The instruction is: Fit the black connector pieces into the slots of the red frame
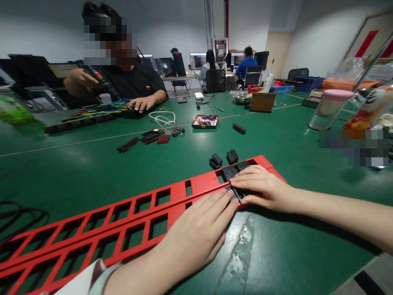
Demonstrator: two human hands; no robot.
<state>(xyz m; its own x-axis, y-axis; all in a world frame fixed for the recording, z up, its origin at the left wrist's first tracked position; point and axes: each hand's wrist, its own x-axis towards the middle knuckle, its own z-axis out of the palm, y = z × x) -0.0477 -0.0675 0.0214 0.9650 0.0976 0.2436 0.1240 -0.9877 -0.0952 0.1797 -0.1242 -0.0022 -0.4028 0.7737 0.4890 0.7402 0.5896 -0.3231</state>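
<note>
A long red frame (pixel 178 191) with two rows of rectangular openings lies diagonally on the green table. Black plastic blocks (pixel 229 173) sit in openings at its right end. My left hand (pixel 204 223) rests over the near row, its extended fingertips on a black block there. My right hand (pixel 265 186) reaches in from the right, fingers together and pressed on the black blocks, thumb at the frame's near edge; what lies beneath it is partly hidden. Just behind the frame stand more black blocks (pixel 216 161), with another group (pixel 232 156) beside them.
Across the green table (pixel 92 168), a person in black holds a tool over a wired strip (pixel 92 116). Dark pieces (pixel 129 144), a small tray (pixel 205 121) and a black bar (pixel 239 128) lie mid-table. A pink-lidded jar (pixel 330 110) stands at right.
</note>
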